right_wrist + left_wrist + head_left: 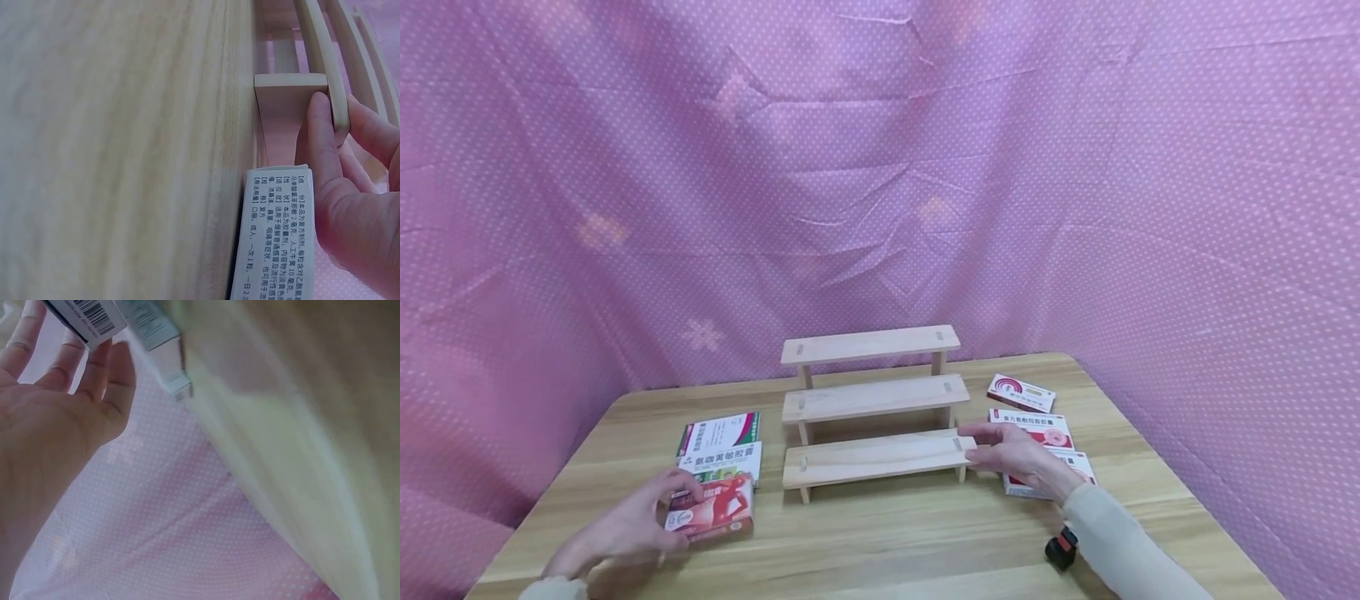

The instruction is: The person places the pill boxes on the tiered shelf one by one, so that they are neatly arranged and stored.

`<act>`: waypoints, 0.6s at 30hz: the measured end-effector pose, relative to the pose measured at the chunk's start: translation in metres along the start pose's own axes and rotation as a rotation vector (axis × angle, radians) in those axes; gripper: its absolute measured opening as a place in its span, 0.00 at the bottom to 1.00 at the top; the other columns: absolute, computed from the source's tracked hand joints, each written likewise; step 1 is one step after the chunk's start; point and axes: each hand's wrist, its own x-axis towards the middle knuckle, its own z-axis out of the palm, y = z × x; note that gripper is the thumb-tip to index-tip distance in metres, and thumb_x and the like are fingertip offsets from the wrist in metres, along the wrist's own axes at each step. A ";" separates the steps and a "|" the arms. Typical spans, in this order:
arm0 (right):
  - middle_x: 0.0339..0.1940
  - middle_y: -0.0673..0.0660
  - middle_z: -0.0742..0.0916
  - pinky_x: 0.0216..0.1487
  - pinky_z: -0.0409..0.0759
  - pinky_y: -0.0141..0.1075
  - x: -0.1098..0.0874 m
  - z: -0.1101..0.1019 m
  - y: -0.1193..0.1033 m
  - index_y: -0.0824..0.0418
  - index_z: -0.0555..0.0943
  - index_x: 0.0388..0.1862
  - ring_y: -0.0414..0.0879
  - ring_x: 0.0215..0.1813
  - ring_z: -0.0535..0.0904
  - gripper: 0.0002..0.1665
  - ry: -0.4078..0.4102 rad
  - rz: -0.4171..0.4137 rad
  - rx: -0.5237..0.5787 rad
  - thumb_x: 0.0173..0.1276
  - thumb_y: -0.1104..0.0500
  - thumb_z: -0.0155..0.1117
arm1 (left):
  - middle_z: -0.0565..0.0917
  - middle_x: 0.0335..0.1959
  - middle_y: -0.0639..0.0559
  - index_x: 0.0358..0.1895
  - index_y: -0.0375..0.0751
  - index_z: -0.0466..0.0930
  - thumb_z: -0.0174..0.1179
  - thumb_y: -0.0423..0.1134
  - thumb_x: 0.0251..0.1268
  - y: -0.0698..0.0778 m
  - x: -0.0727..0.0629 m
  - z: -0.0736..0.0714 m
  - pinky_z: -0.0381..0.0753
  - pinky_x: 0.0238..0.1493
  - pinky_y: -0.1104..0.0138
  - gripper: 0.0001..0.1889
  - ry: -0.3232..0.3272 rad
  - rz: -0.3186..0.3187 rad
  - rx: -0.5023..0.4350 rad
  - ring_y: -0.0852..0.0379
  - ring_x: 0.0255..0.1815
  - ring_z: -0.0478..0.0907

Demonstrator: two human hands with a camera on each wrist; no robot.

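My left hand (632,518) holds a red medicine box (722,507) by its left end, at the table's left side. In the left wrist view, fingers lie along a box end with a barcode (94,315). At mid-table stands a three-tier wooden display shelf (880,457). Its lowest board's right end is pinched by my right hand (1022,457). The right wrist view has the thumb and a finger on opposite faces of that board (337,94), close to its leg. A white printed medicine box (275,231) lies just beneath the right hand.
Behind the red box lie a white-and-green medicine box (722,458) and a white-and-magenta one (722,432). More medicine boxes (1022,419) lie right of the shelf, with a smaller box (1021,393) farther back. A black object (1062,550) sits by the right sleeve. A pink dotted cloth (880,208) hangs behind.
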 end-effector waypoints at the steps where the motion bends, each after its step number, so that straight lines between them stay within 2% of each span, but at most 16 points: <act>1: 0.65 0.64 0.77 0.50 0.82 0.35 0.000 0.000 0.000 0.65 0.70 0.69 0.44 0.49 0.81 0.34 0.001 0.000 -0.005 0.65 0.61 0.67 | 0.72 0.57 0.42 0.47 0.54 0.75 0.77 0.40 0.37 0.000 0.001 -0.002 0.79 0.45 0.63 0.29 0.000 0.019 -0.028 0.45 0.52 0.72; 3: 0.64 0.64 0.78 0.51 0.83 0.36 0.000 0.000 0.000 0.65 0.70 0.69 0.45 0.49 0.81 0.34 0.000 -0.002 -0.002 0.65 0.61 0.67 | 0.72 0.57 0.39 0.51 0.49 0.74 0.76 0.37 0.41 0.002 0.004 -0.009 0.80 0.40 0.69 0.29 -0.013 0.030 -0.107 0.46 0.49 0.74; 7: 0.60 0.65 0.79 0.53 0.84 0.39 0.000 0.001 -0.001 0.66 0.69 0.69 0.47 0.49 0.82 0.35 -0.002 -0.008 0.027 0.64 0.64 0.67 | 0.69 0.60 0.34 0.57 0.45 0.73 0.74 0.35 0.44 0.010 0.011 -0.021 0.83 0.41 0.67 0.32 -0.020 -0.006 -0.212 0.42 0.53 0.74; 9: 0.57 0.65 0.79 0.52 0.84 0.39 0.000 0.001 -0.001 0.67 0.69 0.69 0.47 0.49 0.82 0.35 -0.002 -0.002 0.051 0.64 0.65 0.67 | 0.70 0.61 0.35 0.59 0.44 0.72 0.74 0.36 0.46 0.017 0.014 -0.027 0.83 0.42 0.66 0.33 -0.013 -0.013 -0.224 0.41 0.55 0.73; 11: 0.55 0.64 0.79 0.52 0.85 0.39 0.000 0.001 -0.002 0.67 0.69 0.69 0.47 0.48 0.82 0.34 0.002 0.004 0.065 0.64 0.66 0.67 | 0.71 0.59 0.35 0.60 0.42 0.72 0.73 0.36 0.47 0.026 0.017 -0.033 0.82 0.42 0.67 0.32 0.000 0.015 -0.222 0.43 0.54 0.73; 14: 0.54 0.64 0.79 0.52 0.85 0.39 0.000 0.002 -0.002 0.67 0.69 0.69 0.47 0.48 0.82 0.34 0.001 0.009 0.076 0.65 0.66 0.66 | 0.75 0.56 0.37 0.60 0.39 0.72 0.73 0.35 0.48 0.043 0.018 -0.040 0.80 0.44 0.69 0.32 0.043 0.033 -0.192 0.50 0.51 0.75; 15: 0.54 0.64 0.79 0.52 0.85 0.39 0.000 0.002 -0.002 0.67 0.69 0.69 0.47 0.47 0.82 0.34 0.000 0.010 0.076 0.65 0.66 0.67 | 0.75 0.56 0.38 0.60 0.38 0.72 0.72 0.34 0.48 0.041 0.021 -0.040 0.79 0.44 0.70 0.32 0.063 0.042 -0.172 0.53 0.50 0.76; 17: 0.54 0.64 0.80 0.52 0.85 0.40 0.000 0.002 -0.001 0.67 0.68 0.69 0.47 0.48 0.82 0.34 -0.005 0.007 0.078 0.65 0.66 0.66 | 0.75 0.56 0.37 0.62 0.37 0.71 0.70 0.31 0.50 0.031 0.027 -0.041 0.80 0.44 0.71 0.32 0.084 0.098 -0.170 0.57 0.48 0.77; 18: 0.54 0.64 0.80 0.52 0.85 0.39 0.000 0.002 -0.001 0.67 0.68 0.69 0.47 0.48 0.83 0.34 -0.007 0.006 0.085 0.65 0.66 0.66 | 0.76 0.58 0.42 0.64 0.41 0.71 0.69 0.31 0.53 0.022 0.032 -0.041 0.79 0.45 0.71 0.32 0.102 0.156 -0.188 0.60 0.49 0.77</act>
